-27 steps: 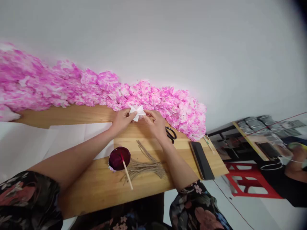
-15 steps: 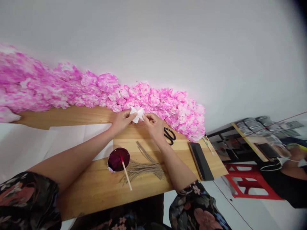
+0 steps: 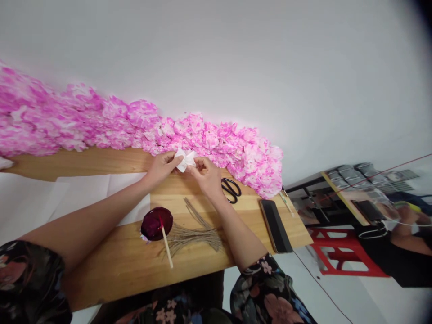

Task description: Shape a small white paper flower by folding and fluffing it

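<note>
While we're pinching the white paper flower (image 3: pixel 185 159) with left hand (image 3: pixel 162 166) and right hand (image 3: pixel 205 173), overtugging might tear it.

No text, label, brand or number is legible anywhere.

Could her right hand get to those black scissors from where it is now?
Probably yes: the scissors lie on bare wood just beside the right hand, nothing between. But that hand is pinching the white paper with the left hand.
</note>
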### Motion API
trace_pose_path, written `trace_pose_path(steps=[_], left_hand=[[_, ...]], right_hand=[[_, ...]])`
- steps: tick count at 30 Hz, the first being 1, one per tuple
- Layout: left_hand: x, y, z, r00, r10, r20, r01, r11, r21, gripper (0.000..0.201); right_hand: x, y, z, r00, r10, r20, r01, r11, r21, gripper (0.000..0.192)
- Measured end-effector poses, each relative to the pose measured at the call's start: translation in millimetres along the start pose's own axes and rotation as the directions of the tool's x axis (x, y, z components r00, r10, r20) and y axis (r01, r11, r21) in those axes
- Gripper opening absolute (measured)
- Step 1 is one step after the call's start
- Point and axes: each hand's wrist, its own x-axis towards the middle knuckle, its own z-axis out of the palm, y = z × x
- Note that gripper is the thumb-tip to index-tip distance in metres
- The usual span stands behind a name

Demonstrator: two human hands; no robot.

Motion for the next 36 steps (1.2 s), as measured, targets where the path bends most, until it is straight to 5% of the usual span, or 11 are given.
trace_pose_path(steps=[14,21,31,36], left_hand=[[-1.7,3.8,-6.5,0.999,0.038,0.003,-0.038,0.999,0.006,0.036],[1.2,-3.9,-9.3,0.995,0.074,0.064,-0.073,0.997,-0.021,0.048],[-0.5,-8.6,-1.9,0.981,0.141,0.133,-0.144,0.989,0.014,0.02],[3.2,-11.1,-4.9,0.988,0.13,0.087,-0.131,0.991,0.001,0.02]], right_hand=[[-3.6,-5.0,4.0,0.999,-0.034,-0.017,0.033,0.998,-0.058,0.015],[-3.6,-2.1,7.3,1.0,-0.01,-0.006,0.01,1.0,-0.028,0.021],[-7.2,5.4,10.2,0.994,0.11,0.009,-0.108,0.952,0.288,0.047],[-6.1,9.3,15.5,0.998,0.056,0.012,-0.057,0.965,0.258,0.034]])
